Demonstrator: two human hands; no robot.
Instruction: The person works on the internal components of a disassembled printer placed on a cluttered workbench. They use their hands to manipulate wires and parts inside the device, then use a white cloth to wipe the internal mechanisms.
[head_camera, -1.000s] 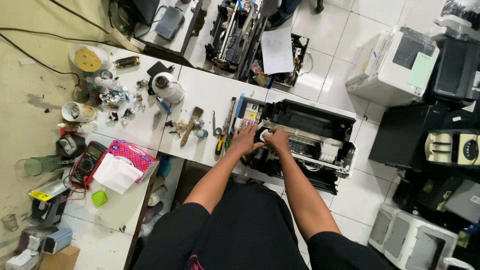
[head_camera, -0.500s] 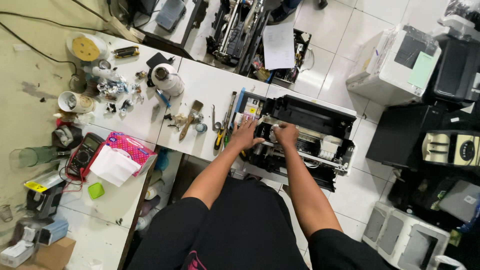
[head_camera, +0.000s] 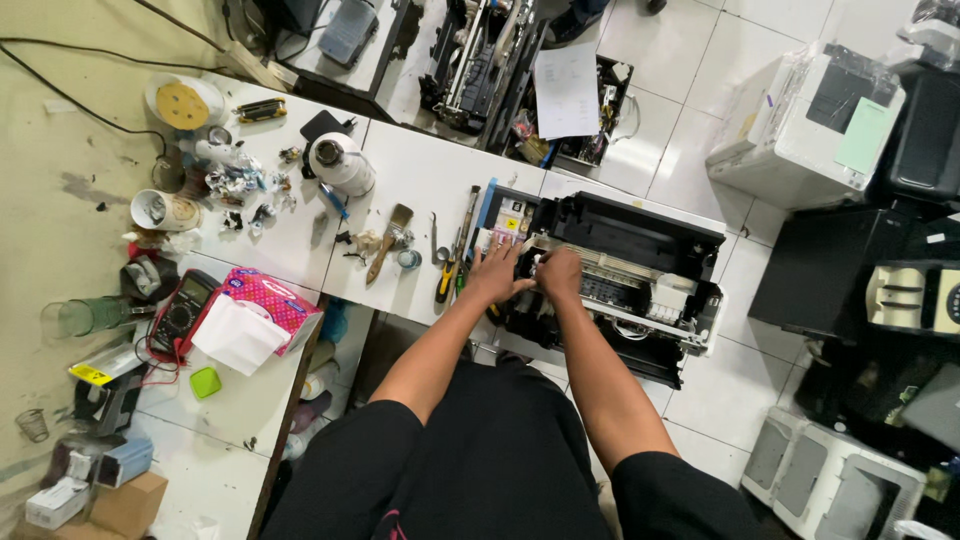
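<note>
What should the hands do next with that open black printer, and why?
Probably keep the left hand steady on the left end of the opened black printer while the right hand gently works the small white part it pinches. Both hands meet there, and the yellow-handled screwdriver on the white table lies untouched, so fingers seem enough.

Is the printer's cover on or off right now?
Off: the black printer lies open-topped, its inner rails and parts exposed, both hands inside its left end.

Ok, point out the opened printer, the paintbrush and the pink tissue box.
opened printer (head_camera: 640, 235): head view, black top panel.
paintbrush (head_camera: 385, 247): head view, wooden handle.
pink tissue box (head_camera: 272, 298): head view, pink top face.
</note>
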